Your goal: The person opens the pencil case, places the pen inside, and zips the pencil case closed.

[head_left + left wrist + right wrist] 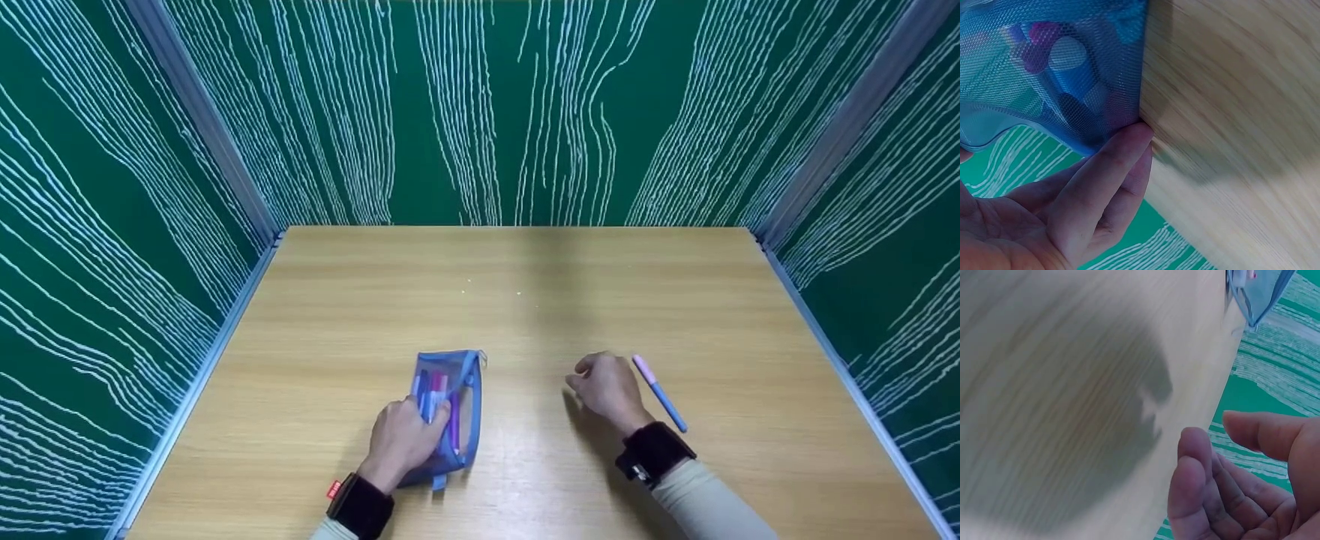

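Observation:
A blue mesh pencil case (450, 361) lies on the table left of centre, with several pens showing through its mesh and along its zipped side. My left hand (405, 435) grips it, thumb over the top and fingers at its left edge; in the left wrist view the fingertips are at the corner of the mesh (1109, 67). Over the table to the right, my right hand (607, 386) holds nothing, its fingers loosely bent and the thumb apart from them in the right wrist view. Just right of that hand lies a pink and blue pen (660, 394).
The wooden table (360, 300) is bounded at the back and sides by green panels (510, 112) with white wavy lines. Metal posts (210, 127) stand at the back corners. A few tiny white specks lie near the table's middle.

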The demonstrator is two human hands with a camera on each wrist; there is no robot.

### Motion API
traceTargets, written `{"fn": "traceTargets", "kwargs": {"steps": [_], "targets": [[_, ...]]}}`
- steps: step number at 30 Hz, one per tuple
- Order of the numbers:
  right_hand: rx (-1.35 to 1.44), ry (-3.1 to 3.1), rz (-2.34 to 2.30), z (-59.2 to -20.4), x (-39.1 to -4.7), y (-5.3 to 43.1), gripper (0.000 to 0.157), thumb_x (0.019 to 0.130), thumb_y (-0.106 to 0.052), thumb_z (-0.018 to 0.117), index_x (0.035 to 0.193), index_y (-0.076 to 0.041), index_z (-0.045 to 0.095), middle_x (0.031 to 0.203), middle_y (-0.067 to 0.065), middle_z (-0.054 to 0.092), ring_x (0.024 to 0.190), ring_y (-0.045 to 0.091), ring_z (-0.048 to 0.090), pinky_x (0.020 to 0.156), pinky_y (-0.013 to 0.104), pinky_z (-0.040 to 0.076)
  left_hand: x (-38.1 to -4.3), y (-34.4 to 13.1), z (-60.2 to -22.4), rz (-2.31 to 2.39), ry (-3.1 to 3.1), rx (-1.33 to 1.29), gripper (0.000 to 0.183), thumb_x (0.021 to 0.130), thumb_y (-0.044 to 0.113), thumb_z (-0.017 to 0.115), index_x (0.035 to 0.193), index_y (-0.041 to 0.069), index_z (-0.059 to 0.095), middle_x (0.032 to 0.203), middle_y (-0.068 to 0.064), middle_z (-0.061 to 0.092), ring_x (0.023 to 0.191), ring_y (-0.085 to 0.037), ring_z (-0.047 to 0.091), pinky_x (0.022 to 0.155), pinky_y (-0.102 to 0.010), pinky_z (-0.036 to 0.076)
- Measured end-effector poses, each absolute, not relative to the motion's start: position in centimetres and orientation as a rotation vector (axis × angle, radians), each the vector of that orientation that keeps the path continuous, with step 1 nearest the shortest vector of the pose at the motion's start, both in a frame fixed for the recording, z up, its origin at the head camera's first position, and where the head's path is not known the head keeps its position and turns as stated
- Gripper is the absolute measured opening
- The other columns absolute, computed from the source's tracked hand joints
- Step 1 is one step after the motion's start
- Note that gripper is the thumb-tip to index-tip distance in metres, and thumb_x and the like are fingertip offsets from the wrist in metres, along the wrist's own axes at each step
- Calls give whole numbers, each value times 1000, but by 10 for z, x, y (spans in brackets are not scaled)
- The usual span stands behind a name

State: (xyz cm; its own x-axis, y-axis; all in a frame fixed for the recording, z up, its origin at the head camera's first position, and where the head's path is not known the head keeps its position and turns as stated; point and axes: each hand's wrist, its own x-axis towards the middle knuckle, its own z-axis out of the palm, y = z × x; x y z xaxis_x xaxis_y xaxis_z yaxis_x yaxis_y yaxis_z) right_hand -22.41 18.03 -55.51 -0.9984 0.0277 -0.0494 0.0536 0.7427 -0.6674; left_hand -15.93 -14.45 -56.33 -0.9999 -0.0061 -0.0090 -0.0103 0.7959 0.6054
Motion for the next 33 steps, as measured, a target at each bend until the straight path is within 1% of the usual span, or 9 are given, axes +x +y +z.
{"fn": "traceTargets", "kwargs": {"steps": [3, 7, 11, 14, 17, 20, 24, 31, 33], "targets": [[61, 2943, -1061, -554, -225, 193, 28, 85, -15, 81, 105, 4, 75, 75, 8, 74, 57, 15, 68, 68, 39, 57, -159, -145, -564, 996, 2964, -20, 44, 99, 50, 58, 77, 11, 56, 67, -1, 55, 54, -13, 52, 51, -30, 44], [70, 2982, -982, -552, -226, 209, 29, 84, -17, 80, 104, 3, 75, 86, 14, 76, 74, 24, 73, 79, 48, 57, -159, -145, -564, 1001, 2959, -20, 44, 99, 50, 58, 77, 11, 56, 66, -1, 55, 53, -13, 52, 50, -30, 44], [87, 2983, -901, -551, -226, 225, 32, 85, -20, 79, 105, 4, 75, 100, 23, 74, 90, 37, 71, 84, 53, 54, -159, -145, -564, 1005, 2978, 1, 44, 98, 50, 59, 76, 12, 56, 62, 2, 54, 50, -11, 51, 48, -30, 42], [93, 2979, -852, -550, -226, 236, 35, 86, -21, 79, 108, 5, 73, 108, 28, 71, 97, 44, 69, 86, 56, 52, -159, -145, -565, 1010, 2986, 16, 44, 98, 50, 59, 75, 13, 56, 61, 3, 53, 48, -11, 50, 47, -30, 42], [107, 2973, -815, -547, -227, 247, 38, 87, -22, 78, 111, 6, 71, 112, 30, 69, 99, 47, 67, 88, 58, 51, -159, -145, -565, 1016, 2977, 17, 44, 99, 50, 59, 76, 13, 56, 61, 3, 54, 49, -11, 51, 47, -29, 43], [144, 2973, -774, -545, -228, 256, 39, 86, -23, 78, 114, 4, 71, 113, 30, 70, 99, 47, 67, 86, 58, 52, -160, -145, -564, 1016, 2970, 17, 43, 99, 50, 58, 76, 13, 55, 62, 3, 54, 50, -11, 51, 47, -29, 43], [173, 2999, -718, -545, -231, 269, 37, 83, -24, 78, 110, 1, 74, 104, 27, 72, 90, 43, 68, 76, 54, 52, -160, -145, -564, 1009, 2967, 15, 43, 99, 50, 58, 76, 13, 55, 62, 3, 54, 50, -11, 51, 48, -29, 42], [196, 3019, -637, -546, -230, 288, 40, 80, -27, 82, 103, 5, 71, 92, 28, 70, 76, 37, 66, 64, 49, 52, -159, -146, -564, 1015, 2961, 11, 44, 99, 50, 58, 76, 13, 56, 62, 2, 55, 50, -11, 51, 48, -29, 43], [209, 3009, -605, -546, -230, 291, 37, 80, -26, 82, 96, 5, 70, 86, 26, 68, 72, 35, 64, 60, 47, 51, -159, -146, -564, 1016, 2962, 12, 43, 99, 49, 58, 76, 12, 57, 63, 2, 55, 50, -11, 52, 48, -29, 43]]}}
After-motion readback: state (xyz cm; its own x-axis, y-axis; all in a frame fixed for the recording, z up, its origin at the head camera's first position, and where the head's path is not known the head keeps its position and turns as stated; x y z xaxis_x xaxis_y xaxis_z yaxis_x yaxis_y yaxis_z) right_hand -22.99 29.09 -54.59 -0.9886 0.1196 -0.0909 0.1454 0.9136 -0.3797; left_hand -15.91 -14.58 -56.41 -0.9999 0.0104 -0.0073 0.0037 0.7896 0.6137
